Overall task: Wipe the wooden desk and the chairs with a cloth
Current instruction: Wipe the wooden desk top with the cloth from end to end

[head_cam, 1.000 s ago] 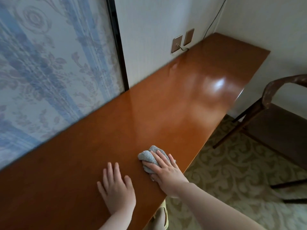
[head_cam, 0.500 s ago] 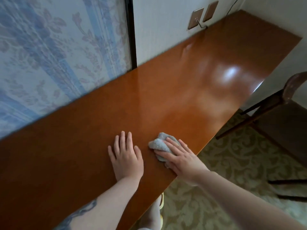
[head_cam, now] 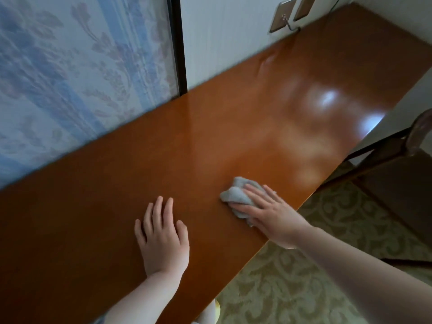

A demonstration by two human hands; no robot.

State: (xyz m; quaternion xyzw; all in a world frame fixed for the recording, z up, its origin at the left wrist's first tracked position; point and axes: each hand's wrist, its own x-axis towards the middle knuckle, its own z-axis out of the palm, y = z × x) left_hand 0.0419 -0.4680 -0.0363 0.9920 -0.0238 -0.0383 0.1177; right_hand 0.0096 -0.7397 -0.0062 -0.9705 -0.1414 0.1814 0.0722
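My right hand (head_cam: 272,212) lies flat with straight fingers on a bunched grey cloth (head_cam: 236,195), pressing it onto the glossy wooden desk (head_cam: 210,141) near the front edge. Compared with a second ago, the cloth has slid a little further along the desk, away from my left hand — the gap between them is wider. My left hand (head_cam: 163,239) has stayed palm-down on the bare wood, fingers straight and close together, holding nothing. More of both forearms now shows. At the right, beyond the desk's front edge, stands a dark wooden chair (head_cam: 397,164) on patterned carpet (head_cam: 315,288) — it sits at the frame's edge. Wall plates (head_cam: 281,16) are mounted above the desk's far end.
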